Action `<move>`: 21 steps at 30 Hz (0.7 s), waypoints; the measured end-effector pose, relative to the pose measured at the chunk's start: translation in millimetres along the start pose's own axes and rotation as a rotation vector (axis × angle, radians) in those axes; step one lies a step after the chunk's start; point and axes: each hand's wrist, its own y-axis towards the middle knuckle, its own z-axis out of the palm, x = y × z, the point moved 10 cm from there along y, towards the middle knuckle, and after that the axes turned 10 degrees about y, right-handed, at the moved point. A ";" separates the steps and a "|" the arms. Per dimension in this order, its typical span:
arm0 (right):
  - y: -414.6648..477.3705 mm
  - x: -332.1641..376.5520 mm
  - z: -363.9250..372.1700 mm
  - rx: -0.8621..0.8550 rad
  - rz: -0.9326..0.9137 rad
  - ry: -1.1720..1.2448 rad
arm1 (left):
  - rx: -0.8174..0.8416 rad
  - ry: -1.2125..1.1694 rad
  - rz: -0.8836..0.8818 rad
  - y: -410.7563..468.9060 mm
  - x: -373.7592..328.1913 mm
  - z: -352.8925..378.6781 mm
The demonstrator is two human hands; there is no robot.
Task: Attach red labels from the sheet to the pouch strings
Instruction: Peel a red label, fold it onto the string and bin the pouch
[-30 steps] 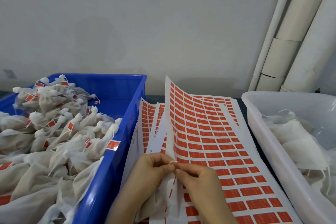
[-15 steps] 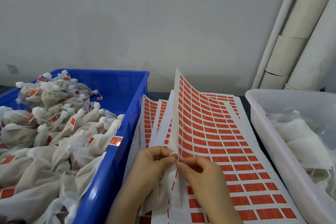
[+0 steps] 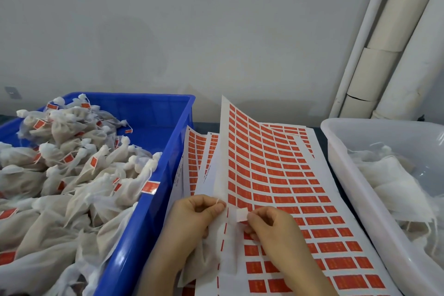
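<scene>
A sheet of red labels (image 3: 276,175) lies in front of me, its left edge curled upward. My left hand (image 3: 194,218) pinches a thin white pouch string (image 3: 218,201) at the sheet's left edge, and a gauze pouch (image 3: 204,259) hangs below that hand. My right hand (image 3: 271,226) pinches a peeled label (image 3: 242,214) whose white back faces me, held just right of the string. The two hands are a few centimetres apart.
A blue bin (image 3: 149,211) at the left is heaped with pouches carrying red labels. A white bin (image 3: 355,187) at the right holds unlabelled gauze pouches. More label sheets (image 3: 194,151) lie under the top one. A wall and white pipes (image 3: 384,55) stand behind.
My right hand has peeled a label off the sheet and drawn it slightly right, so the hands have parted. The left hand keeps pinching the string.
</scene>
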 end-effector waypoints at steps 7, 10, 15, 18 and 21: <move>8.6 -16.3 -14.2 -0.012 0.123 0.093 | -0.067 0.028 -0.037 1.5 5.4 -9.2; 9.8 -19.6 -23.0 -0.011 0.146 0.106 | -0.106 0.048 -0.041 2.5 6.0 -12.4; 11.9 -14.1 -40.0 -0.061 0.112 0.231 | -0.174 0.068 -0.047 1.6 4.1 -17.7; 11.1 -2.6 -43.6 -0.080 0.021 0.312 | -0.216 0.089 -0.029 1.6 2.1 -22.4; 7.5 8.8 -45.5 -0.111 -0.066 0.338 | -0.161 0.071 0.021 0.9 -6.5 -16.5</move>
